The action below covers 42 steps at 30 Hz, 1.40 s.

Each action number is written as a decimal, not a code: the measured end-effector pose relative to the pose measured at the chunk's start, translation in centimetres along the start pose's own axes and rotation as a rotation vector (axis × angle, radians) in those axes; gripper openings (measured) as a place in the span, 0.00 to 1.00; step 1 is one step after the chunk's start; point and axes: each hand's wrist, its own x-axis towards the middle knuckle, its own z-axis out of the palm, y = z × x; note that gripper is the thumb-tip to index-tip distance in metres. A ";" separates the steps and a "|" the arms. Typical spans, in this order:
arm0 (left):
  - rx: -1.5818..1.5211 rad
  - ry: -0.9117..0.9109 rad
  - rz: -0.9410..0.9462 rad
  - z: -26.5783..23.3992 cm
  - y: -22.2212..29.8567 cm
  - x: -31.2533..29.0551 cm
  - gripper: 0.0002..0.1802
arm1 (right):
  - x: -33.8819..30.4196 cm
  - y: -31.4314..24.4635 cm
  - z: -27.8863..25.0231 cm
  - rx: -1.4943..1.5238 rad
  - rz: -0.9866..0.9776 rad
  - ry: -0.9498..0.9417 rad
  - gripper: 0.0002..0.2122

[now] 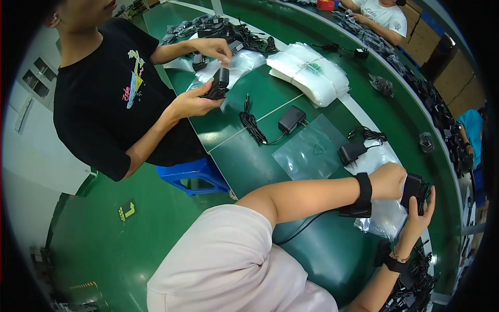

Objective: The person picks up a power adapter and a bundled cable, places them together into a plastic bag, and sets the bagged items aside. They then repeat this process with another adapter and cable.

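At the right side of the bench, my right hand holds a black power adapter with its cable bundled against it, thumb and fingers around it. My left hand is closed in a fist against the adapter's left side; what its curled fingers grip is hidden. Beneath both hands lie clear plastic bags. Just left of them, another black adapter rests on a bag, its cable coiled behind it. Farther left, a flat clear bag lies beside an adapter with plug prongs and its tied cable.
A co-worker in a black shirt at the left holds a black adapter. A banded stack of clear bags and an adapter pile lie farther back. More adapters crowd the lower right. A conveyor curves along the bench.
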 end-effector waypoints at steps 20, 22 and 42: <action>-0.011 -0.070 0.228 0.3 4.2 -1.7 0.10 | 0.0 -0.6 -1.2 0.330 0.433 0.029 0.19; -0.056 -0.044 0.208 0.5 4.5 -1.9 0.09 | 0.5 0.0 -1.6 0.566 0.489 0.167 0.18; -0.136 0.467 0.475 -1.2 9.1 -2.8 0.05 | -1.8 -5.1 0.2 -0.399 -0.680 -0.002 0.26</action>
